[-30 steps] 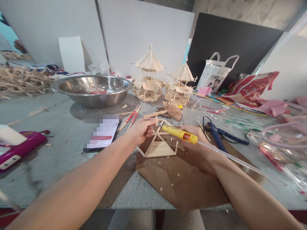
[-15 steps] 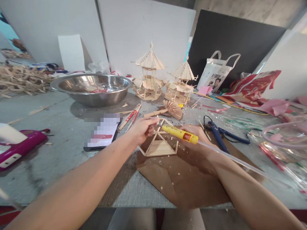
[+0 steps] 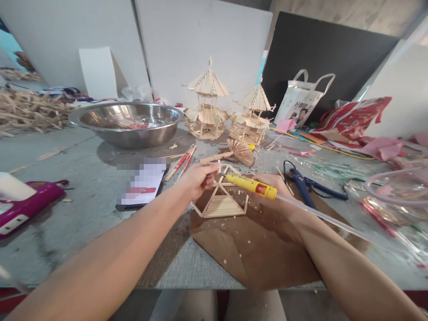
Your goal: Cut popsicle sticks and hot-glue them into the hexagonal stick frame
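Observation:
My left hand pinches a short wooden stick upright between thumb and fingertips, over the far side of a flat stick frame. That frame, pale wood with one triangular section filled by parallel sticks, lies on a brown sheet. In my right hand is a yellow hot glue gun, its nozzle pointing left toward the stick. A long translucent glue stick trails from the gun's rear past my right forearm. Most of my right fingers are hidden behind the gun.
Two stick pagodas stand at the back, beside a steel basin. A phone lies left, near a purple power strip. Right are a blue-handled tool, plastic wrappings and a white bag. A brown pleated fan shape lies ahead.
The glue gun's nozzle has shifted very slightly away from my left fingertips, and the short stick shows more clearly. Both hands otherwise keep their places and holds.

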Motion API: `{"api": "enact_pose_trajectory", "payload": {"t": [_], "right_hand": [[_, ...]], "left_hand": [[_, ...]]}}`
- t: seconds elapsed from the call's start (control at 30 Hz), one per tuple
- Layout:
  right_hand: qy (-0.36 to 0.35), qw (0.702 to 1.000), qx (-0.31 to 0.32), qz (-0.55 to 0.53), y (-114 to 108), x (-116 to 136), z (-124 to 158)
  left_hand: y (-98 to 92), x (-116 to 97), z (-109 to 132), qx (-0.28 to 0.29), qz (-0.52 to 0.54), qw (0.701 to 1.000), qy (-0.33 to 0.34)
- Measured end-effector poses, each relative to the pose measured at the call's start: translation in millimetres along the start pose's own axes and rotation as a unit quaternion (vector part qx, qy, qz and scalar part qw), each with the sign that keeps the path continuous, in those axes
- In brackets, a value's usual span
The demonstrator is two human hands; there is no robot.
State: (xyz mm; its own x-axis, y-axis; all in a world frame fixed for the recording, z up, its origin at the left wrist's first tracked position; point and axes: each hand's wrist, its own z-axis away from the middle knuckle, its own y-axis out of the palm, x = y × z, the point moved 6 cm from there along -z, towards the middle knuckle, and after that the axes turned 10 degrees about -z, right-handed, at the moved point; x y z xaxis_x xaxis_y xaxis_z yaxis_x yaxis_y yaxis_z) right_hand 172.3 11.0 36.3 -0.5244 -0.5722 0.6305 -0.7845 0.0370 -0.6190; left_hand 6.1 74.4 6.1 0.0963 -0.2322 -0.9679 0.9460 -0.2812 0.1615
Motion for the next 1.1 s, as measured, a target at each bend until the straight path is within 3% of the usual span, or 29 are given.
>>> {"api": "enact_pose_trajectory", "payload": {"t": [0.1,0.3,0.43,0.7,1.1], "right_hand": [[-0.025,0.999,0.017,0.045,0,5,-2],[-0.050,0.997,-0.041,0.046,-6,7,-5],[0.009,0.997,-0.077,-0.009,-10,-8,-4],[0.103,0.981,-0.069,-0.148,-6,-28,-7],[0.143,0.974,-0.044,-0.169,-4,-37,-6]], "left_hand": [[0.4,-1,0,0.009,-0.003,1.000,0.003],[-0.6,-4,-1,0.022,-0.023,0.999,0.022],[1.7,-4,2,0.033,-0.055,0.998,0.017],[3.5,-9,6,0.004,-0.178,0.984,0.024],[5.4,-11,6,0.012,-0.261,0.963,0.062]]}}
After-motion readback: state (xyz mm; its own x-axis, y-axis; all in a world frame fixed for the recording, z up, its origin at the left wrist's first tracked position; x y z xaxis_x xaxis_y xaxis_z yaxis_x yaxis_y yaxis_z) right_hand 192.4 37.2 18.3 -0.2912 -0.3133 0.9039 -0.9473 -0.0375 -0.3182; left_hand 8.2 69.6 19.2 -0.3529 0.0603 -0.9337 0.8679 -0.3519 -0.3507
